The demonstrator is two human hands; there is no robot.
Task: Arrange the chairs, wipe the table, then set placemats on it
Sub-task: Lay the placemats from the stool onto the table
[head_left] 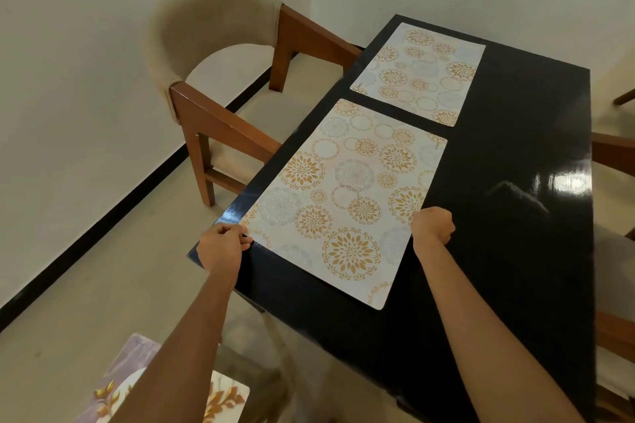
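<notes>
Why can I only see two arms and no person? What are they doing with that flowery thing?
The camera sits on the person's head and looks down, so you see only their arms. There is just this one picture. The left hand pinches a corner of the near placemat, and the right hand is curled at its other side; I cannot tell if it really grips the edge. The mat lies flat on a shiny black table. A second placemat lies farther away, apart from the first. A chair stands beside the table, and another patterned mat peeks in at the bottom.
</notes>
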